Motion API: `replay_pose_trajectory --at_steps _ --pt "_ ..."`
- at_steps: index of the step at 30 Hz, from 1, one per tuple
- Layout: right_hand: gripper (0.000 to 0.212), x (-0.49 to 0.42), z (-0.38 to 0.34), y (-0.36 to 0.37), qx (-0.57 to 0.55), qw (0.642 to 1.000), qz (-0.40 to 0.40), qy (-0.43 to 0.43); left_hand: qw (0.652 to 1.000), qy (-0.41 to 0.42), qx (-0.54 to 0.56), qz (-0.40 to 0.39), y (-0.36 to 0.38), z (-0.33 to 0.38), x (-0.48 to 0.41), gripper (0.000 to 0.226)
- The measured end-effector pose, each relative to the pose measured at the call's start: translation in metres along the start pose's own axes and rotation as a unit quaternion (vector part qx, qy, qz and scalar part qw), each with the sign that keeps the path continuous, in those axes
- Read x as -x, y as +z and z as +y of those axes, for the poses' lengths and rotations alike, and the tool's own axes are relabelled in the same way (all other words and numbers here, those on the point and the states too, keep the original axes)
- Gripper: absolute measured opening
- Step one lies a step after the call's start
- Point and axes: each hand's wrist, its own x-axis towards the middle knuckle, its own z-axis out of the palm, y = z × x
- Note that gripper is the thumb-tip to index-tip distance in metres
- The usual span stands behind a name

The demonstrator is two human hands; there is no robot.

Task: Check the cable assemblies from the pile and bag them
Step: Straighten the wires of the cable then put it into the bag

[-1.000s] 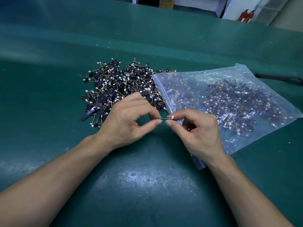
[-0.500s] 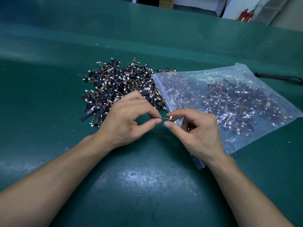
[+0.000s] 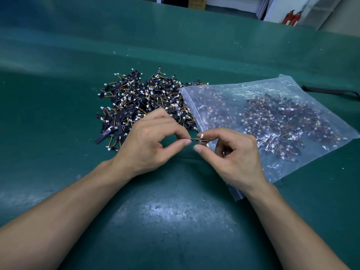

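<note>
1 cable assembly [image 3: 195,140] is pinched at either end by the left hand [image 3: 150,142] and right hand [image 3: 235,154], just above the green counter [image 3: 175,221]; the pile [image 3: 144,102] lies right behind the left hand; the clear, partly filled bag [image 3: 272,98] overlaps the pile's right edge.

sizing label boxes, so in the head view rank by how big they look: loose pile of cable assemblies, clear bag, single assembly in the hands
1. clear bag, largest
2. loose pile, smaller, near edge behind the left hand
3. single assembly, tiny though nearest, right hand pinching it too
</note>
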Motion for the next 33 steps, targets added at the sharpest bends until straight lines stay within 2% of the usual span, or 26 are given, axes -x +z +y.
replay_pose_trajectory --at_steps 4,9,15,27,33 --pt "0.004 -0.0002 0.0016 -0.0009 -0.001 1.0 -0.008 -0.006 1.0 -0.005 0.008 -0.002 0.0001 0.0012 -0.0002 0.01" --pt "0.003 0.0002 0.0021 -0.001 -0.002 1.0 -0.01 -0.015 1.0 -0.007 0.015 -0.013 -0.0007 0.0013 0.0002 0.009" --pt "0.023 -0.0005 0.0026 -0.0004 0.014 1.0 -0.003 -0.016 1.0 -0.018 0.012 -0.018 -0.0005 0.0021 -0.0006 0.01" --pt "0.003 0.0006 0.0061 -0.0004 0.01 1.0 -0.003 -0.03 0.998 -0.048 0.029 -0.037 -0.0017 0.0054 -0.0009 0.023" --pt "0.005 0.0008 0.005 -0.0017 0.013 1.0 -0.011 -0.018 0.999 -0.039 0.029 -0.024 -0.0012 0.0058 -0.0006 0.013"
